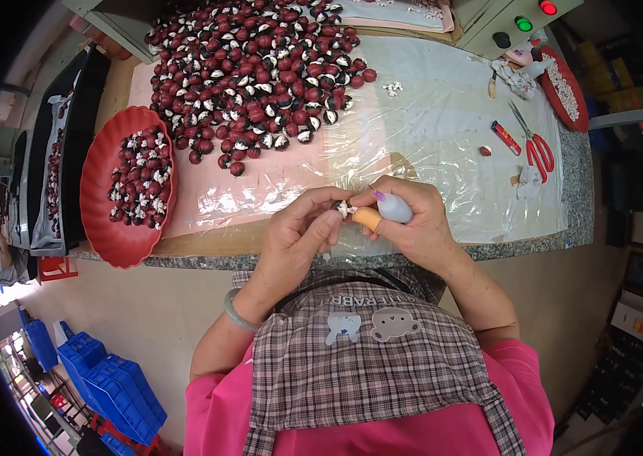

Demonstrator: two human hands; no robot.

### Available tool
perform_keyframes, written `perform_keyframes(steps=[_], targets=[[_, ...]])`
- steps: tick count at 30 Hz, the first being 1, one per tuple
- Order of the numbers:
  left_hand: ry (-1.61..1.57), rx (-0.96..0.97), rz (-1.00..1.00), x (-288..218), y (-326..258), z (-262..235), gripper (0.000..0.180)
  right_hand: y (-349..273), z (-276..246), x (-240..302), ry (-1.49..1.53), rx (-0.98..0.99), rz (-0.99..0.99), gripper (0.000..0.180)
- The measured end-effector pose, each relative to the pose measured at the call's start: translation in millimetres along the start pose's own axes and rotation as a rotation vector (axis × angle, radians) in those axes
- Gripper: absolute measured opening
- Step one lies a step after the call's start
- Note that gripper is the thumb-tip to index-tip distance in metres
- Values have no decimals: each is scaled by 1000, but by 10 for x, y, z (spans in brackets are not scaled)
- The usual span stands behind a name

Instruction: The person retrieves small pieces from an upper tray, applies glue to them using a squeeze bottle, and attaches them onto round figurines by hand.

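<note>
Fingers of the left hand (pixel 302 228) pinch one small piece (pixel 344 208), the right hand (pixel 405 216) grips a pale tool (pixel 393 207); red tray (pixel 101 220) partly filled, big pile (pixel 253 68) remains.

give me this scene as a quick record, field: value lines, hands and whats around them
left hand: pinches a small dark piece with white bits
right hand: grips a pale blue tool, orange cot on thumb
heap: red, black and white pieces on plastic sheet
red tray: left, holds more pieces
scissors: red-handled, right side
wrist: green bangle on left
</note>
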State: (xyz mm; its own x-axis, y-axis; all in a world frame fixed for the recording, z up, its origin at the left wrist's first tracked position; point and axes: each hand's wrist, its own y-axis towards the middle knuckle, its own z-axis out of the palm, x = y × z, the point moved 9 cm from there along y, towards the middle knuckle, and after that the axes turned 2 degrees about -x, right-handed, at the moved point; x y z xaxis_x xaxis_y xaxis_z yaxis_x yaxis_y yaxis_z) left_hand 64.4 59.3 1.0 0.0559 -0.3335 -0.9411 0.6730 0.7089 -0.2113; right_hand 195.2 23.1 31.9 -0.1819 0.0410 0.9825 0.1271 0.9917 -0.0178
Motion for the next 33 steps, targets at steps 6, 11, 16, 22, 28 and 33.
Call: perform_keyframes(steps=[6, 11, 16, 22, 28, 33], targets=[[240, -58, 86, -90, -24, -32, 22, 2, 15, 116, -205, -30, -216, 13], [434, -127, 252, -264, -42, -9, 21, -66, 92, 147, -228, -103, -376, 14], [298, -147, 163, -144, -30, -60, 20, -59, 99, 164, -200, -178, -395, 23], [-456, -166, 18, -108, -34, -339, 14, 35, 2, 10, 60, -112, -36, 35], [89, -535, 257, -349, -121, -1295, 10, -28, -171, -123, -45, -136, -14, 26], [1106, -587, 424, -663, -74, -1070, 22, -36, -153, -162, -128, -131, -8, 22]])
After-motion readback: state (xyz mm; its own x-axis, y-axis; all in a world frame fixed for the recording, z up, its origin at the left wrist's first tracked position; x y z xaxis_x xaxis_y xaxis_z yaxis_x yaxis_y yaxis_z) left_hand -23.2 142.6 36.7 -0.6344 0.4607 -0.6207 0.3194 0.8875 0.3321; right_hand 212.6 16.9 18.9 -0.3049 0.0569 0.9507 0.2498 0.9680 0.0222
